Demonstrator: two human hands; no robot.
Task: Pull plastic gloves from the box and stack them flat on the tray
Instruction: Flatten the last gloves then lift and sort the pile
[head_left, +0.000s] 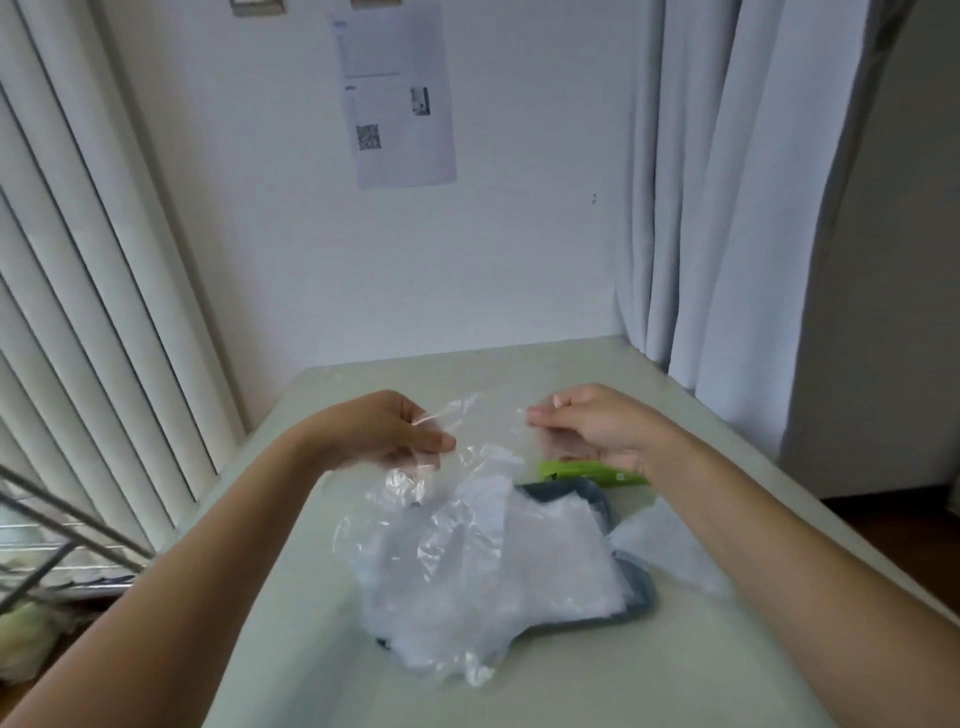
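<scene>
1. Plastic film first: our left hand pinches one edge of a clear glove between thumb and fingertips, held up over the worktop, just behind the tray.
2. The glove hangs slack and crinkled between both hands, so we'd ease the two pinches apart until the film goes taut, then lower it level onto the pile, not one side first.
3. Below it the stack of gloves sits on the blue-grey tray but spills over the near-left edge. We'd aim for the middle and pat it down; film this thin probably slides and puffs up easily.
4. Our right hand pinches the opposite edge with thumb and forefinger, other fingers curled in.
5. Hard to see: the green box is mostly hidden behind that hand and wrist, so no idea about its opening or how many gloves are left.
6. Right of the tray a pale sheet lies on the worktop; can't tell if it's a glove. The tray's left side is buried under plastic, and where the held glove ends and the pile begins is a blur.
</scene>
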